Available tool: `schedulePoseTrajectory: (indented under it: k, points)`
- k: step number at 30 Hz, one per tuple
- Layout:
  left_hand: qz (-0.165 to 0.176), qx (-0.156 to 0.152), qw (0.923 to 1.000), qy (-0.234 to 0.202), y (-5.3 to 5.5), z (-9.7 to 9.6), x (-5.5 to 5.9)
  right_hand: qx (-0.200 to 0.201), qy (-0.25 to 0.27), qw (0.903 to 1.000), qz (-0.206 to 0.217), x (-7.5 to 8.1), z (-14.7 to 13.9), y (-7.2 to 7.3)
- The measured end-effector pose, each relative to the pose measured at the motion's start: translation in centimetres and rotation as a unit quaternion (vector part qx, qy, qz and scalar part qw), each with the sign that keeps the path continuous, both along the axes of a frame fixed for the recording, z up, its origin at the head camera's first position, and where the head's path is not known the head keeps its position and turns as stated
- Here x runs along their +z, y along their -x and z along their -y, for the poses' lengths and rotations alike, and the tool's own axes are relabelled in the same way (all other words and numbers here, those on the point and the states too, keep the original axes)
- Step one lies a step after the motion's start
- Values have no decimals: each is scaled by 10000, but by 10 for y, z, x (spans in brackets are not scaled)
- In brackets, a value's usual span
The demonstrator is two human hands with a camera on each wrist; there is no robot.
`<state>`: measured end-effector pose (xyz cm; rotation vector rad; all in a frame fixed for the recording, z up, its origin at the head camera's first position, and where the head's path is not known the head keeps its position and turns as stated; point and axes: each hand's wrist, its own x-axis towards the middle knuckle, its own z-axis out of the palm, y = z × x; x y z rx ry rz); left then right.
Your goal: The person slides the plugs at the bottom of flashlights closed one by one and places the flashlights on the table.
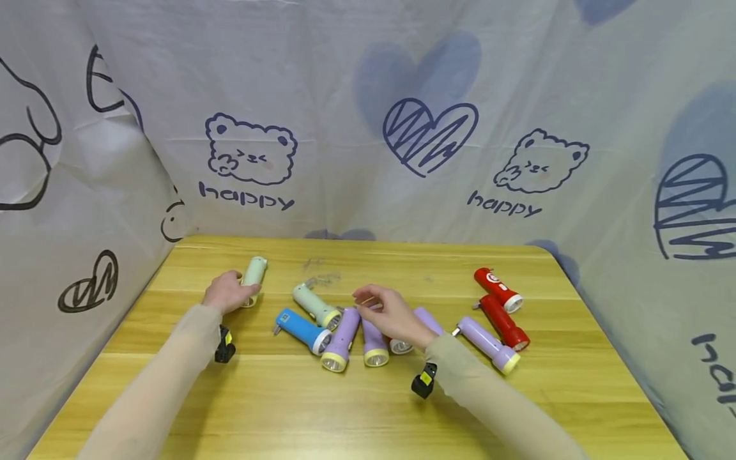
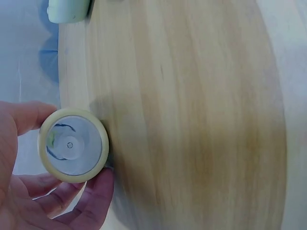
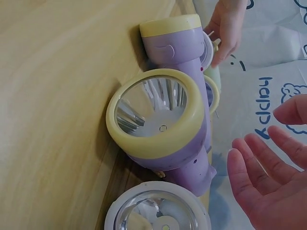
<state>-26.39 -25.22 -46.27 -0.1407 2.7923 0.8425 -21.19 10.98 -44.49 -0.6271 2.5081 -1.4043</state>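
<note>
At the table's left, my left hand holds a light green flashlight. In the left wrist view its lens end faces the camera, with the thumb on one side and curled fingers on the other. My right hand hovers over the middle of the flashlight group, fingers loosely bent and apart, holding nothing. Below it lie purple flashlights with yellow rims, one nearest the hand and another to its left. A white-rimmed flashlight is partly hidden under the right hand.
Left of the purple ones lie a second light green flashlight and a blue one. To the right are a purple flashlight and two red ones, the front and back. A printed cloth encloses the wooden table.
</note>
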Motion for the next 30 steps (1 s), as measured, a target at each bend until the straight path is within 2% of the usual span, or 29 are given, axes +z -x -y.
schedulePoseTrajectory:
  k: [8, 15, 23, 30]
  points:
    - [-151, 24, 9998, 96, 1, -4, -4, 59, -81, 9999, -27, 2, 0, -1]
    - [-298, 27, 9994, 158, -4, -6, 3, 211, -215, 9989, -371, 4, -2, 0]
    - [-897, -119, 9951, 401, -4, -11, 19, 207, -568, 9930, -1016, 12, -14, 7]
    - [-1465, -541, 9857, 640, -13, -36, 44, -3, -942, 9800, -1755, 28, -27, 17]
